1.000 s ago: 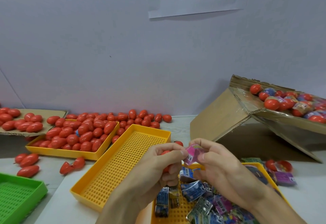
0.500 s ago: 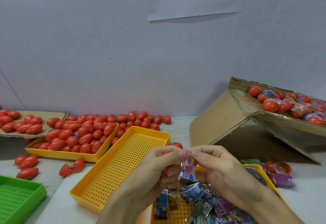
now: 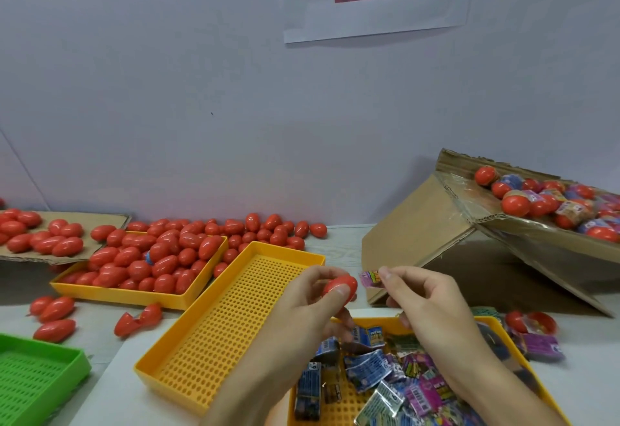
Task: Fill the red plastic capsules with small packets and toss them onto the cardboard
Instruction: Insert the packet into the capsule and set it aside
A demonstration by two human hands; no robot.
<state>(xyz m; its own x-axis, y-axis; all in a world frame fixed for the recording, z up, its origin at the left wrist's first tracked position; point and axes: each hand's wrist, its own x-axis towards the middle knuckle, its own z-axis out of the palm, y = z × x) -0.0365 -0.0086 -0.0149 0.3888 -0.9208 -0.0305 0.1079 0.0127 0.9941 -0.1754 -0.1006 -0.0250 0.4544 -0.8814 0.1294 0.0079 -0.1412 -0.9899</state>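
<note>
Since the earlier frame, hands have parted. Left hand [image 3: 312, 304] fingers curl round a red capsule [image 3: 339, 286]; right hand [image 3: 432, 304] fingers pinch a pink packet [image 3: 370, 278] just beside it, above the packet tray [image 3: 523, 375]. Capsule likely light, smooth, slippery: hold at mid-body. Cardboard [image 3: 466, 204] lies beyond.

A glossy red capsule [image 3: 339, 286] is gripped in the left hand [image 3: 313, 304], a pink packet [image 3: 370, 278] is pinched beside it by the right hand [image 3: 427, 304], and filled capsules [image 3: 543, 202] are heaped on the tilted cardboard [image 3: 419, 227].
</note>
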